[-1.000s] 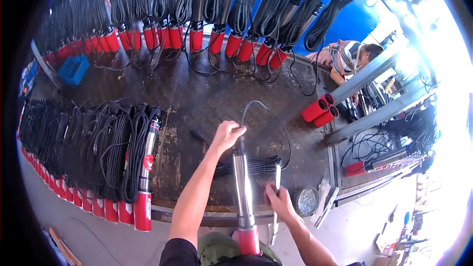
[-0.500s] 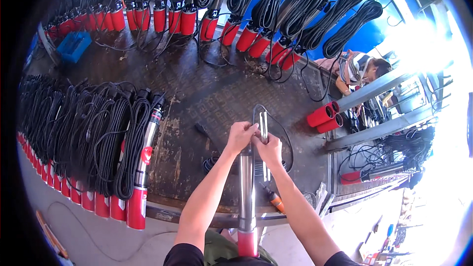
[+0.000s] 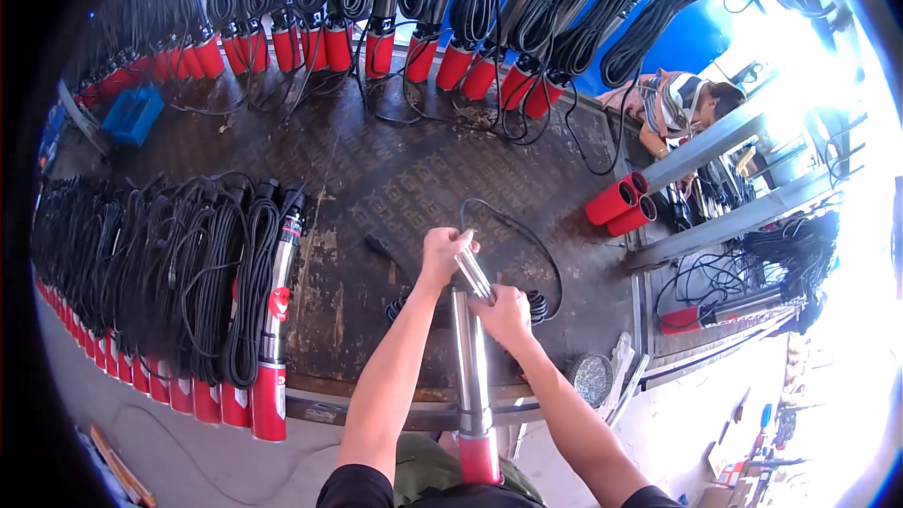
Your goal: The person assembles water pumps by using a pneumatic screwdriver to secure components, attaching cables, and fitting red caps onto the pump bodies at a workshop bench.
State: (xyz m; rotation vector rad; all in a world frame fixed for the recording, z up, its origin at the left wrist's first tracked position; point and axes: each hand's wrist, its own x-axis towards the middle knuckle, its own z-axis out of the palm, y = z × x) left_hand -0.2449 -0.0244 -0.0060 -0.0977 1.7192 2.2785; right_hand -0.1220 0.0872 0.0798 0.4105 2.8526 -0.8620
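Note:
A shiny, narrow metal strip (image 3: 474,275) slants between my hands above the bench. My left hand (image 3: 444,255) has its fingers closed at the upper end, and my right hand (image 3: 508,313) is wrapped round the lower end. Just below them, a silver cylindrical pump (image 3: 472,357) with a red base (image 3: 479,459) leans from my lap against the bench edge. Its top lies close under my hands. A black cable (image 3: 541,241) loops across the bench to the right of my hands, and part of its coil is hidden behind my arms.
Several finished-looking pumps with coiled black cables (image 3: 266,292) line the left edge. Another row with red bases (image 3: 379,55) stands along the back. A blue bin (image 3: 133,117), red cylinders (image 3: 628,214), a round dish (image 3: 593,379) and loose metal strips (image 3: 627,388) lie around. A co-worker (image 3: 677,111) bends beyond the frame posts.
The metal strip has gone from upright to slanting, its upper end tipped left. My right hand has moved down, my left hand slightly left. The orange-handled tool is no longer visible.

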